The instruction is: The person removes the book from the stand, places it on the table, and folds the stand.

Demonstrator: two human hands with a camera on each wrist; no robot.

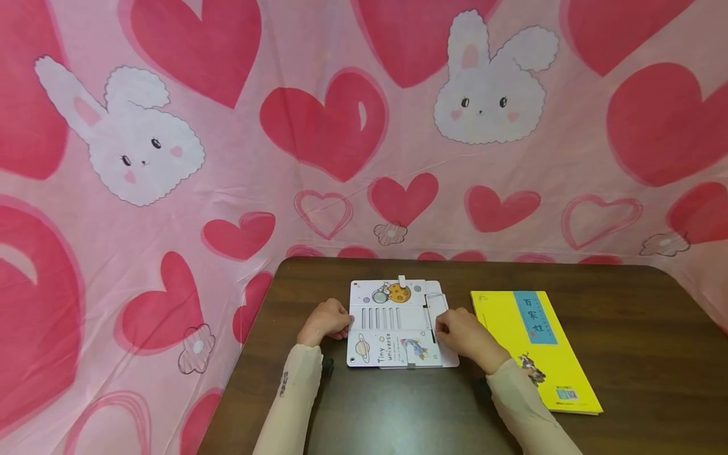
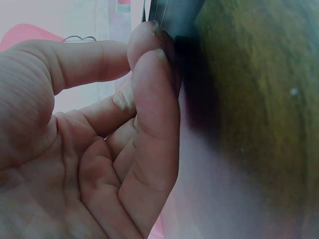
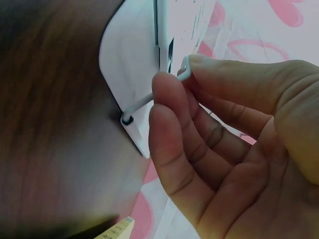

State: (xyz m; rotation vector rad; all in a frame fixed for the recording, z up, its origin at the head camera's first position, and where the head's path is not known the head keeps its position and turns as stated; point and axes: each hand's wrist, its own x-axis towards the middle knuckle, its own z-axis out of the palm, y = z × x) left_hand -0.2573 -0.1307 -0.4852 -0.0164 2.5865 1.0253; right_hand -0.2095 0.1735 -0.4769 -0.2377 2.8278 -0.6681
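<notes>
A white book stand (image 1: 412, 319) printed with "Tiny universe", planets and a rocket lies on the table, its left part showing a row of slots. My left hand (image 1: 327, 322) holds the stand's left edge between thumb and fingertips. At the opposite edge, my right hand (image 1: 463, 332) pinches a thin white support bar (image 3: 185, 73). That bar slants from the fingertips down to the stand's white base plate (image 3: 130, 50) in the right wrist view. White page clips (image 1: 402, 281) sit at the stand's far and near edges. The stand's underside is hidden.
A yellow book (image 1: 500, 328) with a blue title panel lies to the right, partly behind the right forearm. Brown wood tabletop (image 1: 392, 411) spreads in front of the stand. A pink cloth (image 1: 421, 145) with hearts and rabbits hangs behind the table.
</notes>
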